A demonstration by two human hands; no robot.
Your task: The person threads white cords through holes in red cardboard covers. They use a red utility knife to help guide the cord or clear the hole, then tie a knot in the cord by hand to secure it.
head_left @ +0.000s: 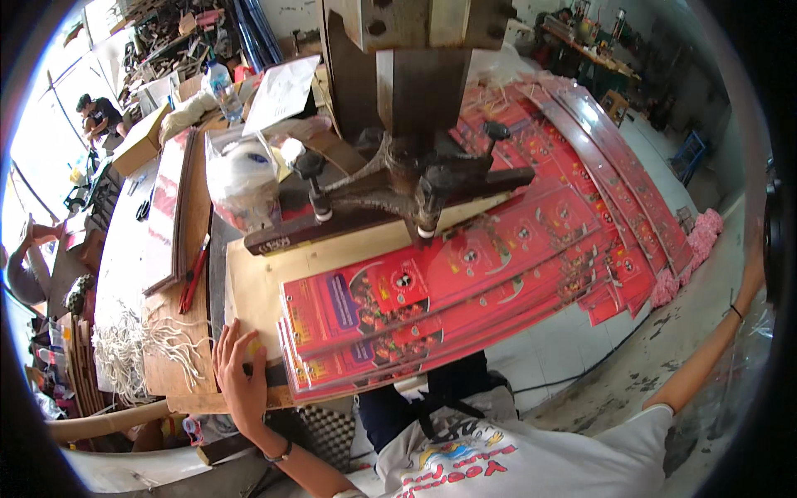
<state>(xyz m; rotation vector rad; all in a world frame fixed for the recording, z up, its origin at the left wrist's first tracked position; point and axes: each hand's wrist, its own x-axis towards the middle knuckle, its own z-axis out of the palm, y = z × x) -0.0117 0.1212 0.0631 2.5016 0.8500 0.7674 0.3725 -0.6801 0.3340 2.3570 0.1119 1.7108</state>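
The fingers [225,347] of the left hand [243,388] are loosely spread, grasping nothing, at the edge of a tan board [257,282]. Just to their right lie layered red printed sheets [498,249], in front of a press's dark metal bar [365,217]. The right hand [752,275] reaches the far right rim (whether it grips anything, I cannot tell). Left of the left hand, white cords [124,353] and a red tool [193,278] lie on the bench [195,404].
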